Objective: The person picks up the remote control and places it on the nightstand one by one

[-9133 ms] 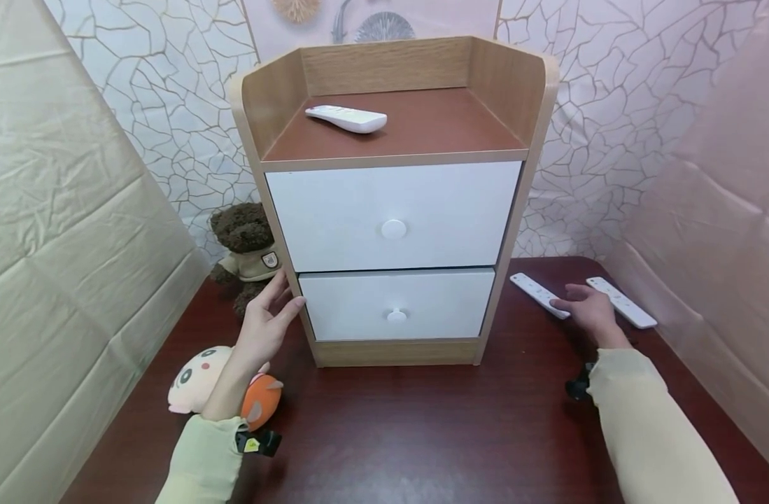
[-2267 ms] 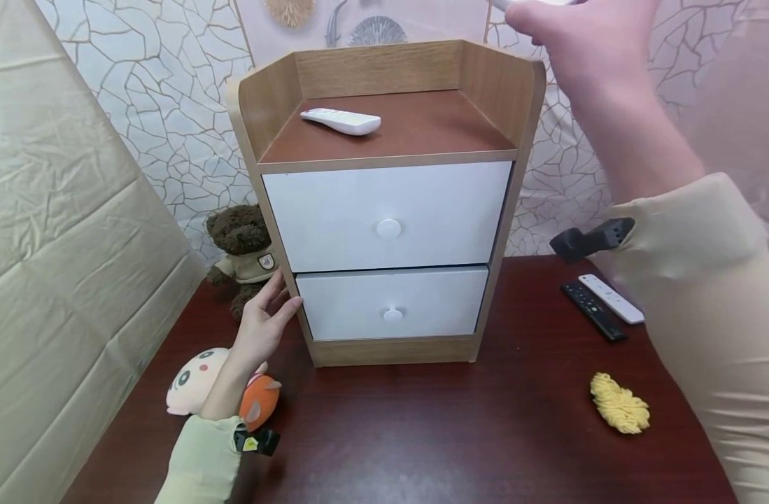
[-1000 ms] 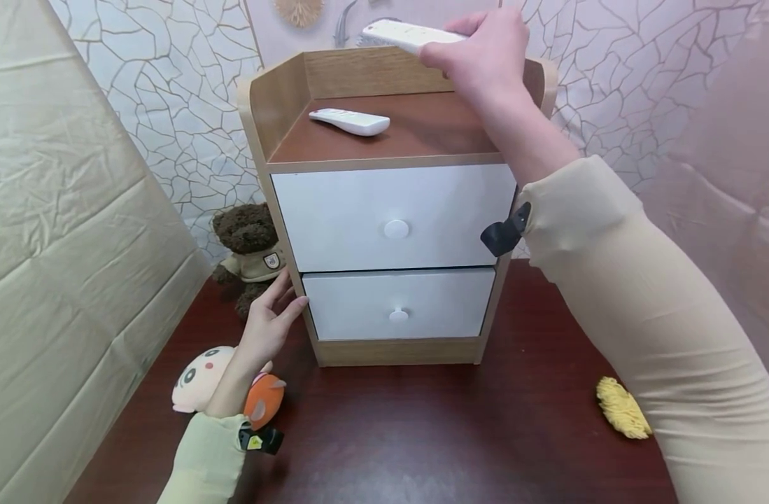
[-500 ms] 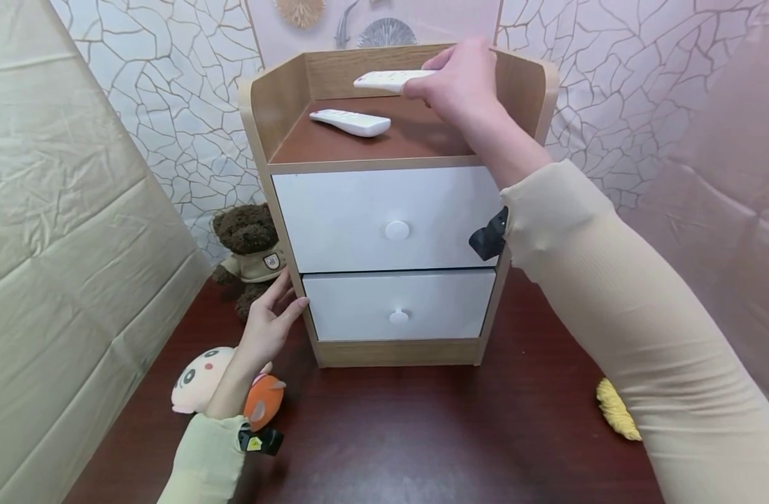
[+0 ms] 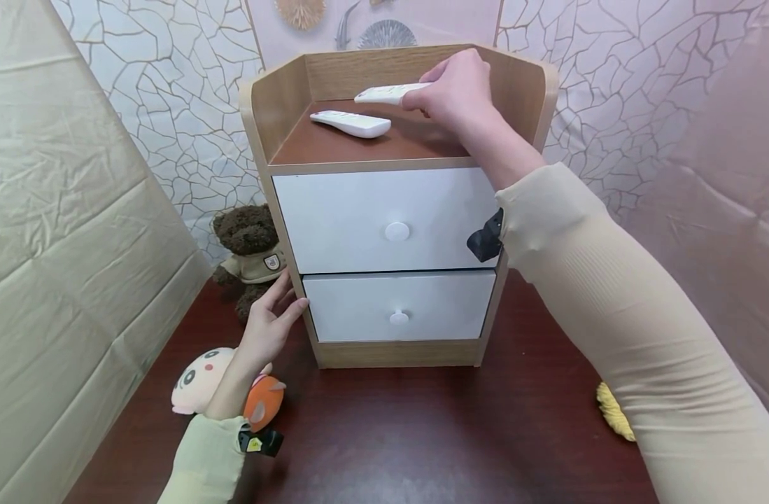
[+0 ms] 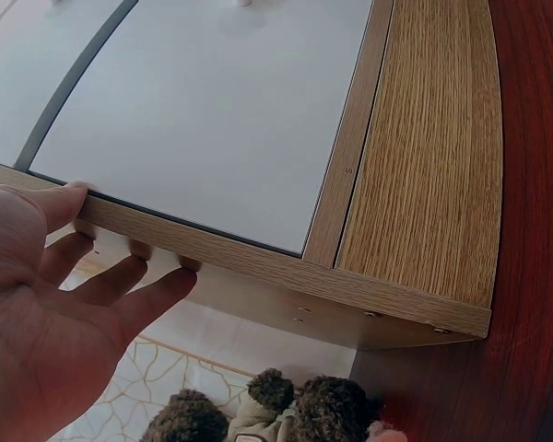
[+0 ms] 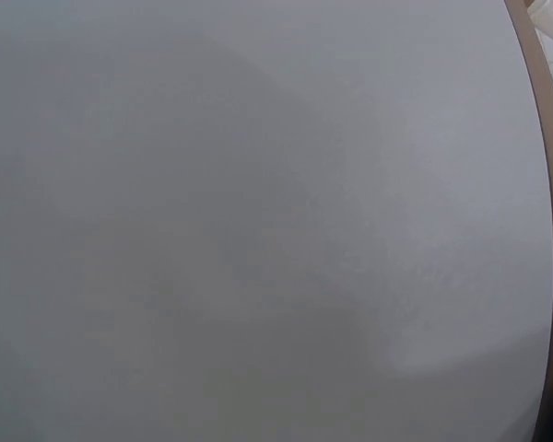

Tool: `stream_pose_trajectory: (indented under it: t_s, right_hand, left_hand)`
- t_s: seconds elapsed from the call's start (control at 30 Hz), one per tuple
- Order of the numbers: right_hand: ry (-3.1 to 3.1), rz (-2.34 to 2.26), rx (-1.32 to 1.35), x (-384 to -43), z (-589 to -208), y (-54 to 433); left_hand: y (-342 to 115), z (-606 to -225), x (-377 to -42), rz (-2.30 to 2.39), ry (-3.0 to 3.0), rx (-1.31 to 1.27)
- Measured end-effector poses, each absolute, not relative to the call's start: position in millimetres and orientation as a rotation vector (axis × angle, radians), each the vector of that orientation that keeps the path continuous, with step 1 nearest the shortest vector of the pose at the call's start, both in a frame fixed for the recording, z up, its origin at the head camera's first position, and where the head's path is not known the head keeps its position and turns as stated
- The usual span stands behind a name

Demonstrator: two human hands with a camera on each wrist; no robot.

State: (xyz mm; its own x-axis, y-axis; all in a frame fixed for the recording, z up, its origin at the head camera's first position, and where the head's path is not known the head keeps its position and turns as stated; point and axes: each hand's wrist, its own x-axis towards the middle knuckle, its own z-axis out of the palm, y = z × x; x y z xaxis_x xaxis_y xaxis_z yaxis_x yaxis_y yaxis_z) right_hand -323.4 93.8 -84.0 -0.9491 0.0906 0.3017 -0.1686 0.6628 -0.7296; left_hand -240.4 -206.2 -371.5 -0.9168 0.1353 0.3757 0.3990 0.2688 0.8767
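Note:
My right hand pinches a white remote control between thumb and fingers, low over the cabinet's brown top shelf. A second white remote lies on that shelf, just in front and to the left. My left hand is at the left edge of the wooden cabinet. In the left wrist view the thumb presses the front edge while the fingertips touch the side panel. The right wrist view holds mostly the white drawer front; the hand itself is out of that picture.
Two white drawers with round knobs are closed below the shelf. Left of the cabinet sit a brown teddy bear and a plush doll on the dark red table. A yellow yarn bundle is partly behind my right sleeve.
My right hand took a white remote from the table at right, raised it and brought it left over the shelf, then lowered it. The left hand stays at the cabinet edge.

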Motion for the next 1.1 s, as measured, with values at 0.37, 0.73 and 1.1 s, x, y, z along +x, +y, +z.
stream_pose_trajectory:
  t_s: [0.37, 0.73, 1.1]
  right_hand:
    - [-2.68, 1.112, 0.089, -321.0, -85.8, 94.2]
    - [-2.716, 1.18, 0.142, -319.9, -86.3, 99.3]
    - [-2.744, 1.278, 0.191, -317.8, -83.7, 105.7]
  left_hand:
    - [-206.6, -373.0, -241.0, -1.705, -2.306, -0.502]
    - [-207.2, -373.9, -241.4, -1.691, -2.311, -0.506]
    - [-206.3, -372.7, -241.4, -1.693, -2.309, -0.506]
